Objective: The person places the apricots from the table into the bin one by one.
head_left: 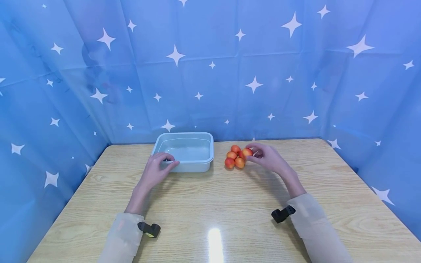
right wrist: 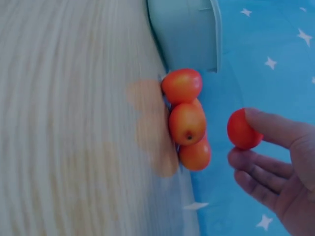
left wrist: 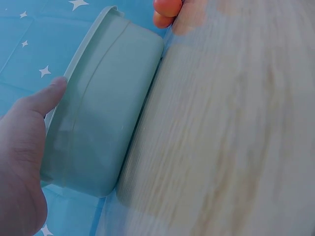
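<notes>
My left hand [head_left: 157,170] grips the near left rim of a pale blue-green plastic container [head_left: 194,167], thumb along the front edge and fingers over the inside. The thumb on the rim shows in the left wrist view, beside the container's side wall [left wrist: 106,103]. Between the thumb and fingertips of my right hand [head_left: 268,157] is a small red-orange round fruit [right wrist: 244,129]. It is held just above several similar fruits [head_left: 231,155] clustered on the table. One of these, an orange fruit [right wrist: 187,124], shows its dark stem end in the right wrist view.
The container stands at the back of the wood-grain table [head_left: 210,204], left of the fruits. A blue curtain [head_left: 210,91] with white stars hangs behind the table and along both sides. Each sleeve carries a black wrist camera [head_left: 149,229].
</notes>
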The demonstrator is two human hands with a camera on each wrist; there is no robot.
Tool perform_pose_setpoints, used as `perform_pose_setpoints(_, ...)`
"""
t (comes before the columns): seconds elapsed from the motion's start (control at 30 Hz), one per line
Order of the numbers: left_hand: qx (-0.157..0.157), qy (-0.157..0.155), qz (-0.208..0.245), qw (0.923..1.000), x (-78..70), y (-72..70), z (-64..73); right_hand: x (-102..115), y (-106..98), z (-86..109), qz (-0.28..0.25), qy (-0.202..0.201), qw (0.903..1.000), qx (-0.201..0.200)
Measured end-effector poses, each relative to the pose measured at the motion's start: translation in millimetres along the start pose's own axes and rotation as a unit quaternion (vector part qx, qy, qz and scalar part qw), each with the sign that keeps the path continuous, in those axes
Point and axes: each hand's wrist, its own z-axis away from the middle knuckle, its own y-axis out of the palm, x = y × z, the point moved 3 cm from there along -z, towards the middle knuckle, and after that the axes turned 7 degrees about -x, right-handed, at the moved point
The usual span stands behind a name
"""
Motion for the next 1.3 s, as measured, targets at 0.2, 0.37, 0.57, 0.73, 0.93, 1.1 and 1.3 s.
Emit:
perform_pose_setpoints(0.2, -0.002, 0.001, 0.001, 1.0, -0.4, 0.1, 0.0, 14.2, 0.0, -2.2, -0.008, -0.001, 1.0, -0.003)
perform_pose_setpoints(0.37, 0.003, 0.002, -0.003, 1.0, -1.5, -0.1, -0.4, 22.9, 1.2, -4.8, -0.008, -0.003, 0.9999, -0.008)
perform_pose_setpoints(0.57, 0.007, 0.004, -0.006, 1.0, -2.2, -0.8, -0.8, 30.4, 3.3, -8.2, -0.012, -0.001, 0.9998, -0.018)
perform_pose_setpoints(0.73, 0.008, 0.003, -0.007, 0.9999, -1.8, -0.3, -1.0, 40.1, 5.0, -11.5, -0.023, -0.008, 0.9994, -0.024)
perform_pose_setpoints(0.93, 0.007, 0.003, -0.009, 0.9999, -1.5, -0.1, -0.7, 48.8, 9.3, -16.4, -0.037, -0.017, 0.9988, -0.026)
perform_pose_setpoints(1.1, 0.007, 0.005, -0.009, 0.9999, -1.3, -0.1, -1.0, 52.9, 13.9, -19.7, -0.043, -0.023, 0.9984, -0.03)
perform_pose_setpoints(1.3, 0.007, 0.004, -0.004, 1.0, -1.3, -0.3, -1.1, 61.7, 19.5, -23.2, -0.049, -0.031, 0.9978, -0.031)
